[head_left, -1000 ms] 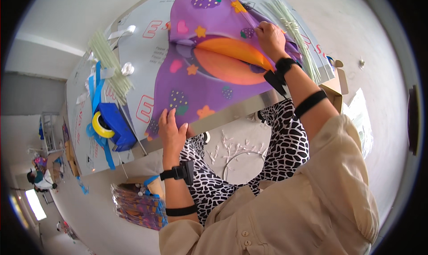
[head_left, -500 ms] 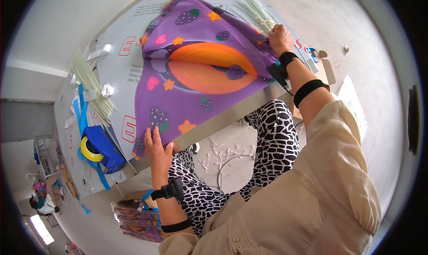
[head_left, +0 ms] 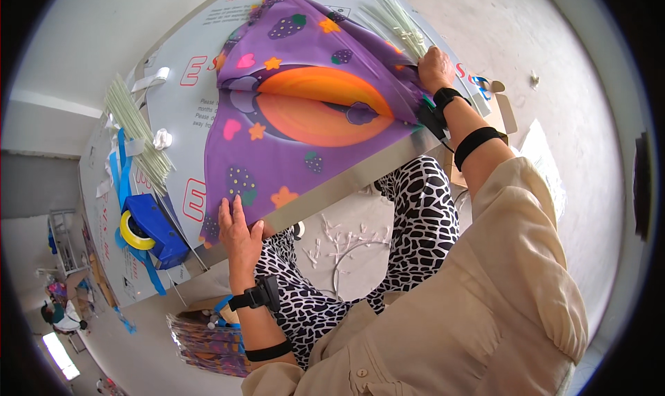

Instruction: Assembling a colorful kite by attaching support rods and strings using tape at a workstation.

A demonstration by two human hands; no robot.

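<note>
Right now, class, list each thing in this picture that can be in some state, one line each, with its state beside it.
purple printed sheet: spread flat on the table, folded to a wedge, both ends pinned.
left hand: open, flat on the sheet's near corner.
right hand: closed on the sheet's far tip.
tape dispenser: standing on the table, yellow roll loaded.
white rods: lying loose in a bundle.
metal table: bearing all of these.

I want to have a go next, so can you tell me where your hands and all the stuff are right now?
Left hand: flat on the near corner of the purple printed fabric, at the metal table's edge.
Right hand: pressing the fabric's far pointed end, beside a bundle of pale thin sticks.
Fabric lies spread in a fan shape. More sticks and a blue tape dispenser sit left.
Done: fabric laid out. Left: cannot tell.
</note>
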